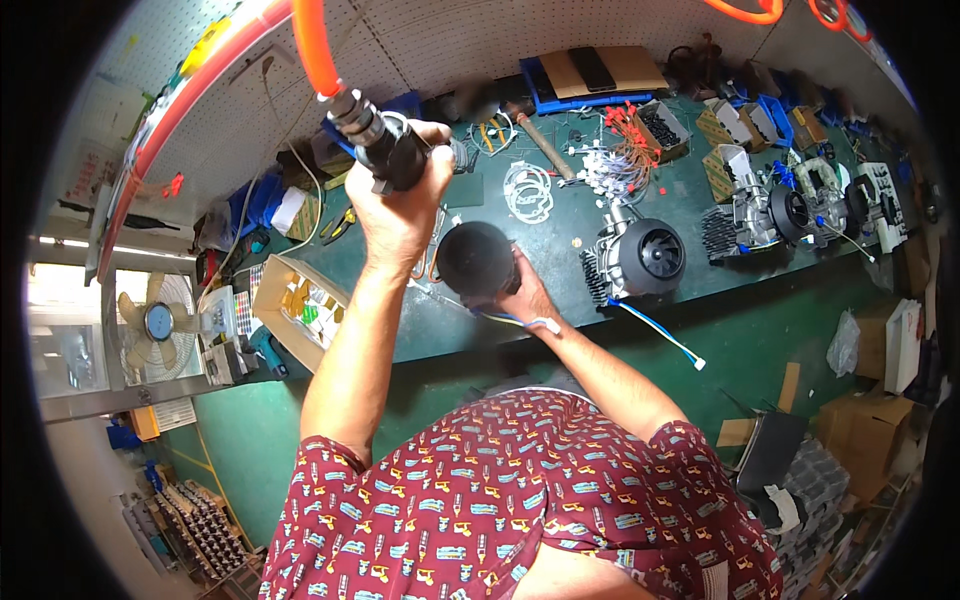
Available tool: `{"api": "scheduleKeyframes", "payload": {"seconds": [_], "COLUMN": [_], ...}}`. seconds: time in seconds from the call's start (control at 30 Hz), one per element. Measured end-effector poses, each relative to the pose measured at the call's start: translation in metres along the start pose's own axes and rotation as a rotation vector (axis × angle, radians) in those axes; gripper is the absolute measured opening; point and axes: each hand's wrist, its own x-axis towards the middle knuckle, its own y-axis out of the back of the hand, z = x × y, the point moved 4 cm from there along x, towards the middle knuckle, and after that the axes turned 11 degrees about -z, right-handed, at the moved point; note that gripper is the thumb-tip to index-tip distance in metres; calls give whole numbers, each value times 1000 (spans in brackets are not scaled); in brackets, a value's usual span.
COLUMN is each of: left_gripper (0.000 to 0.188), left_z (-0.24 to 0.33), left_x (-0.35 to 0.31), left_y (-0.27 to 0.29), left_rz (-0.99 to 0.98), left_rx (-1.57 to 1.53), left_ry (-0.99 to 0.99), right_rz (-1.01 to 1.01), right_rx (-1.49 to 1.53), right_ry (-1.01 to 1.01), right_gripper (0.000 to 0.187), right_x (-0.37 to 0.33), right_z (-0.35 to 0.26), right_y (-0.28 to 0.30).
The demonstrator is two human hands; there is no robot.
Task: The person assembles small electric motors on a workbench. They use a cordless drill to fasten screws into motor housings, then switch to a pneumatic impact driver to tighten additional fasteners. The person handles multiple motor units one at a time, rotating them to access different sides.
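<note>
My left hand (398, 213) is raised and closed around a black pneumatic tool (385, 145) that hangs from an orange coiled air hose (312, 45). Below it, my right hand (527, 296) grips a round black motor unit (477, 262) held just above the green workbench (560, 230). A blue and white wire (520, 321) trails from that unit past my right wrist. The tool's tip is hidden behind my left hand.
Another black and silver motor unit (640, 258) stands to the right, with more of them (790, 210) farther right. An open cardboard box of parts (300, 305) sits at the left. Coiled white wires (527, 190), red wires (625, 135) and small bins lie at the back. A fan (158, 322) stands lower left.
</note>
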Motion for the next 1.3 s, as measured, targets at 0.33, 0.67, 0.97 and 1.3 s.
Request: {"api": "scheduleKeyframes", "payload": {"seconds": [0.33,0.67,0.97,1.3], "left_gripper": [23,23,21,28], "left_z": [8,-3,-15,-8], "left_x": [-103,-131,-137,-122], "left_y": [56,51,51,24], "left_rz": [-4,53,59,-338], "left_rx": [-269,-476,-477,-286], "left_ry": [22,85,114,163], "right_rz": [-14,2,-13,0], "right_rx": [-19,-10,11,57], "right_ry": [31,-17,13,-72], "right_gripper": [97,97,92,89], "right_x": [-8,-14,-12,-17], "right_z": [-3,-9,0,-11], "right_y": [-8,-11,-12,-10]}}
